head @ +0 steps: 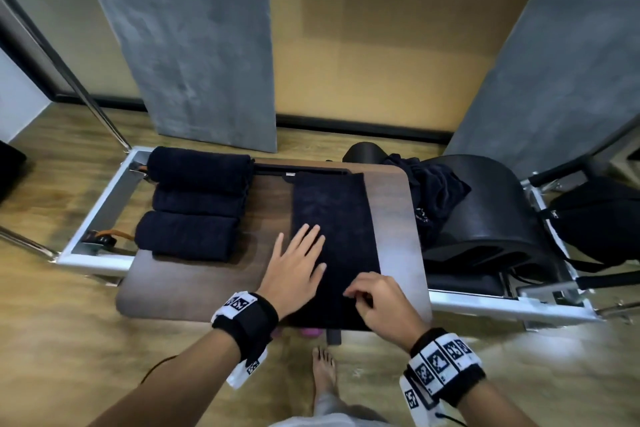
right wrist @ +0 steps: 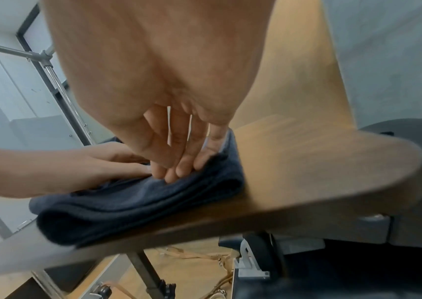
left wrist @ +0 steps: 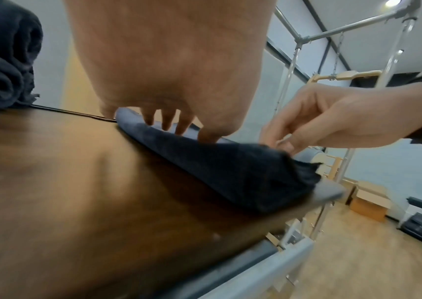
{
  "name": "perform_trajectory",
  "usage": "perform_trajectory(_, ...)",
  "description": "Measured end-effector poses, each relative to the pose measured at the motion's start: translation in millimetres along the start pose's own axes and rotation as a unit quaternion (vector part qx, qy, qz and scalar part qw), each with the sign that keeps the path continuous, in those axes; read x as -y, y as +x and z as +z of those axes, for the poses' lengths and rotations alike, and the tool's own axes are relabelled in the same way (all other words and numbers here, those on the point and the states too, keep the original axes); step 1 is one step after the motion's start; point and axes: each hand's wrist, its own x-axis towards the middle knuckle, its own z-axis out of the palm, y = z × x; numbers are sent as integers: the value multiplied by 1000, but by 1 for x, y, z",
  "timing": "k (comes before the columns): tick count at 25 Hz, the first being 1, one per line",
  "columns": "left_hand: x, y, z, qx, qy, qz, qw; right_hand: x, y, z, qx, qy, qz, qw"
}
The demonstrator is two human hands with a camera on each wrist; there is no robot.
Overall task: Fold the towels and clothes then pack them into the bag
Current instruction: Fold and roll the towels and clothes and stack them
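Observation:
A dark navy towel (head: 334,212), folded into a long strip, lies along the wooden table board (head: 194,284). My left hand (head: 304,250) rests flat on its left half with straight, spread fingers. My right hand (head: 360,291) is at the towel's near end, its curled fingers and thumb pinching the edge. In the right wrist view its fingertips (right wrist: 174,172) sit on the layered near end of the towel (right wrist: 140,202). Three rolled dark towels (head: 197,201) lie side by side at the board's left. Dark clothes (head: 429,191) are heaped on a black barrel. The black bag (head: 595,219) is far right.
The board sits across a white metal frame (head: 100,205). The black padded barrel (head: 485,212) stands close to the board's right edge. Grey panels (head: 194,46) and a tan wall are behind. My bare foot (head: 323,371) is on the wooden floor below the board's near edge.

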Motion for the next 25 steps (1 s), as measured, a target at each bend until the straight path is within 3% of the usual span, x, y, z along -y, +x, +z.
perform_trajectory(3,-10,-43,17,-1,3,59,998,6,-22,19,-32,-3,-5,999)
perform_trajectory(9,0,-101,37,10,14,93,995,13,-51,43,-57,24,40,997)
perform_trajectory(14,14,-115,37,-162,-101,135,972,20,-62,47,-46,-19,32,998)
perform_trajectory(19,15,-105,36,-198,-256,64,944,24,-62,47,-59,-60,20,996)
perform_trajectory(23,19,-95,35,-171,-379,-58,907,26,-58,50,-80,-78,36,993)
perform_trajectory(25,20,-88,32,-153,-420,-113,887,27,-52,50,-105,-106,3,989)
